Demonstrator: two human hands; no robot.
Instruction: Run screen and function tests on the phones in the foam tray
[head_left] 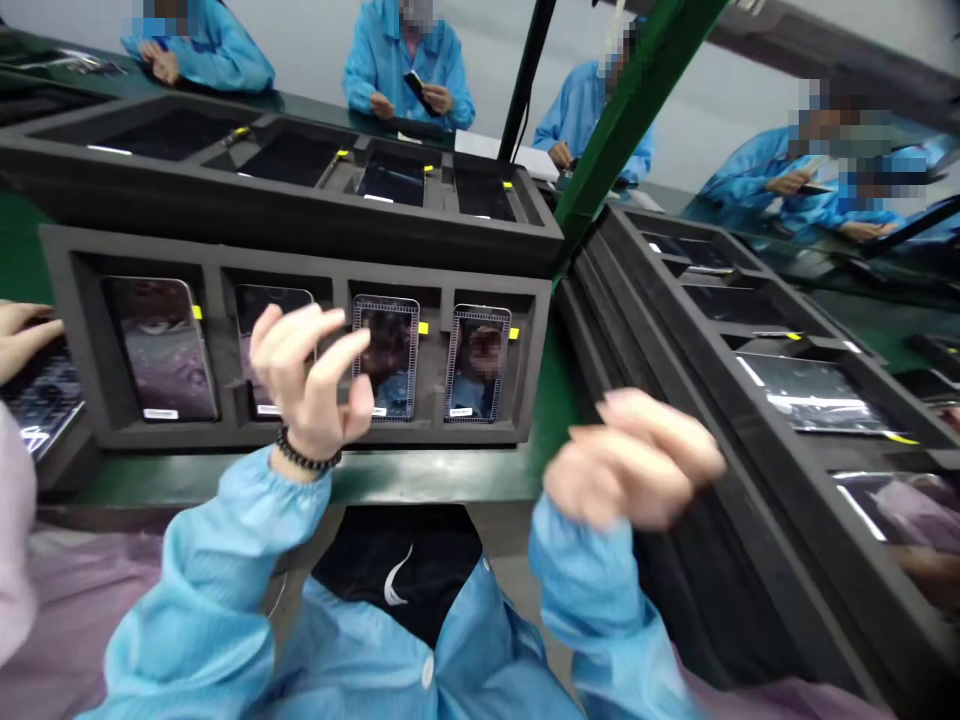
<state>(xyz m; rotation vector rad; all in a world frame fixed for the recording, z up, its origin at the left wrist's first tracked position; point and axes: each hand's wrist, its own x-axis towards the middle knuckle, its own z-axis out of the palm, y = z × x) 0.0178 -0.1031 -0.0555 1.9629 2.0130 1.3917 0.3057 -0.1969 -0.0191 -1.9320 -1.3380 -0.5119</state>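
Note:
My left hand (307, 375), with a dark bead bracelet at its wrist, hovers in front of the grey foam tray (300, 437). Its fingers are bent but apart, and nothing is in them. Behind it a smartphone (255, 310) is partly hidden. The tray's other compartments hold a smartphone (161, 345) on the left and two with patterned borders, a middle one (390, 350) and a right one (469, 385). To the right, my right hand (630, 460) is raised beside the stacked trays, its curled fingers smeared by motion; I cannot make out anything in it.
Another foam tray of phones (300, 215) stands behind. Stacked trays (675, 400) with more phones line my right. A green post (637, 110) rises between them. At far left, another person's hand (26, 335) is over a phone. Several people in blue sit opposite.

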